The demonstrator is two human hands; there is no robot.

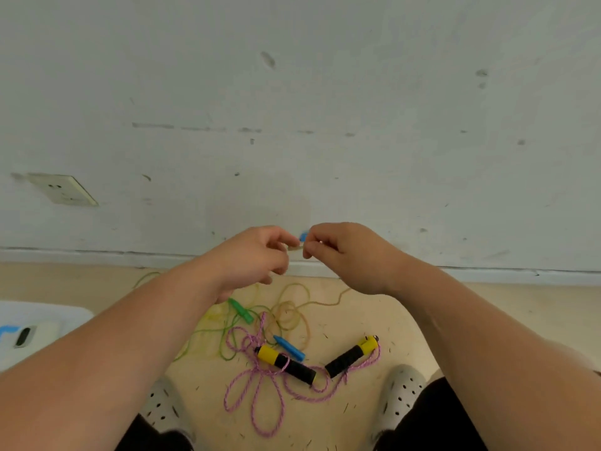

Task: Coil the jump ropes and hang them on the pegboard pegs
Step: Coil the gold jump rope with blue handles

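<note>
Forearms (130,340) foremost; left hand (253,257) and right hand (344,253), each grip pinched on tan rope (295,248), short span crosswise.

One head-worn wide view, facing forward and down, floor (455,320) and wall (325,92) near, seemingly low stance

Tangled ropes (261,323) and their handles clutter the floor (487,307) between both shoes (162,408). Bare floor lies open to the right; the wall (325,125) blocks ahead, a white mat (42,317) crowds the left.
</note>
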